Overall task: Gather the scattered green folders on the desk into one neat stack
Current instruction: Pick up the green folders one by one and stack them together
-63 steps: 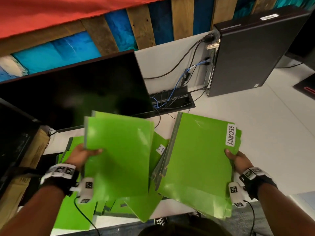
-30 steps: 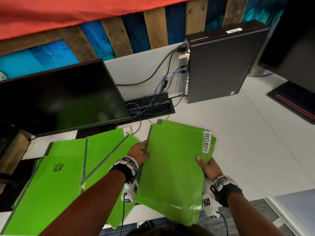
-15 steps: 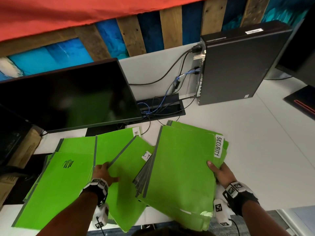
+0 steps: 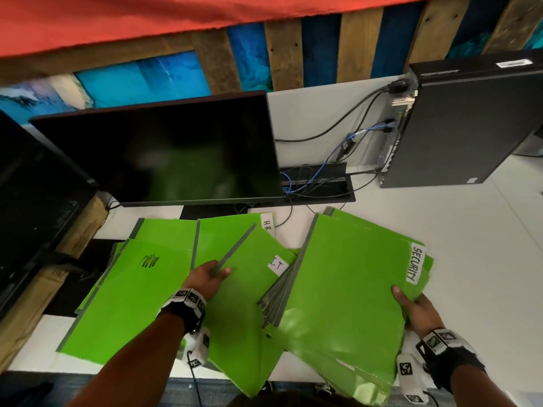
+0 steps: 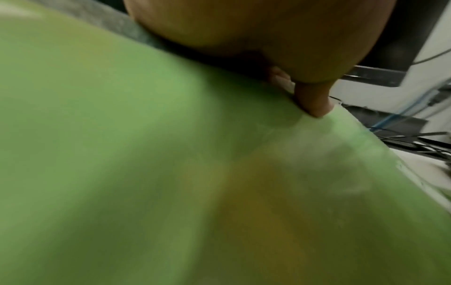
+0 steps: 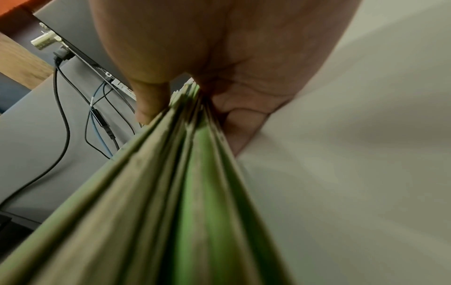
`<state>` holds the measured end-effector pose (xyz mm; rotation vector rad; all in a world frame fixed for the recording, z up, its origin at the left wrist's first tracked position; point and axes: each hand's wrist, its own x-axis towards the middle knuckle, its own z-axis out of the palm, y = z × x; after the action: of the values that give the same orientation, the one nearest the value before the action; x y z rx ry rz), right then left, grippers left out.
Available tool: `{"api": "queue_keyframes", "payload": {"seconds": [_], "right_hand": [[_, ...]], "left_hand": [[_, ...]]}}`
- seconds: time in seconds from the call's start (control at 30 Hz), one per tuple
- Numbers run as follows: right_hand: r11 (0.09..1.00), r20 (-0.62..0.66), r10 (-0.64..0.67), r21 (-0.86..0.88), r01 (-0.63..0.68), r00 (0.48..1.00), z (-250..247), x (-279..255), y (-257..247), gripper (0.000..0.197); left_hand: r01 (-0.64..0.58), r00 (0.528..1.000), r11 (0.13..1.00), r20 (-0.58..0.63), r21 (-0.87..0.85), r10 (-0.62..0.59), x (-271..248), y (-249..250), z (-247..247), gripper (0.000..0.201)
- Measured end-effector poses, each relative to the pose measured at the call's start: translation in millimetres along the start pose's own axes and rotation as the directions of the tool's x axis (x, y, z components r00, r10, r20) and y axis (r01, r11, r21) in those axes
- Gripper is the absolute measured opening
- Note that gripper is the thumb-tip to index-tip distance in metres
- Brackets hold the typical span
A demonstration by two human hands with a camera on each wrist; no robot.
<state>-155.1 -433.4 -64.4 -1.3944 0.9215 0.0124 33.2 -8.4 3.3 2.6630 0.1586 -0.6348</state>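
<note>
My right hand (image 4: 411, 306) grips a thick stack of green folders (image 4: 346, 289) by its right edge, thumb on top; the top one carries a SECURITY label (image 4: 416, 264). The right wrist view shows the stack's edges (image 6: 185, 173) clamped between thumb and fingers. My left hand (image 4: 210, 274) pinches the grey spine edge of a green folder with an "I.T" tag (image 4: 246, 304), lifting that edge; the thumb (image 5: 314, 104) presses on the folder's green cover (image 5: 171, 173). More green folders lie on the left: one with a black scribble (image 4: 129, 301), one tagged "H.R" (image 4: 217, 239).
A dark monitor (image 4: 176, 151) stands behind the folders. A black computer case (image 4: 464, 121) sits at the back right, with cables (image 4: 317, 177) running to a desk slot. The white desk (image 4: 470, 230) stretches right. Cardboard boxes (image 4: 29, 304) are at the left.
My left hand left the stack's left edge, moved to the loose folders on the left and took hold of the I.T folder's spine, which has now risen. My right hand keeps hold of the stack.
</note>
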Motion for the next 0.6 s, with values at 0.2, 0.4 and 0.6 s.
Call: {"api": "queue_keyframes", "payload": {"seconds": [0.2, 0.4, 0.6], "right_hand": [[0.975, -0.032, 0.009, 0.224, -0.001, 0.999, 19, -8, 3, 0.109], [0.888, 0.03, -0.065, 0.457, 0.044, 0.997, 56, -21, 2, 0.037], [0.897, 0.115, -0.097, 0.44, 0.037, 0.989, 88, -18, -19, 0.046]], "left_hand": [[0.048, 0.994, 0.989, -0.089, -0.138, -0.061, 1, -37, -18, 0.045], [0.205, 0.943, 0.931, -0.193, -0.303, -0.27, 11, -100, -66, 0.049], [0.352, 0.864, 0.81, -0.171, -0.47, -0.475, 6, -166, -90, 0.064]]}}
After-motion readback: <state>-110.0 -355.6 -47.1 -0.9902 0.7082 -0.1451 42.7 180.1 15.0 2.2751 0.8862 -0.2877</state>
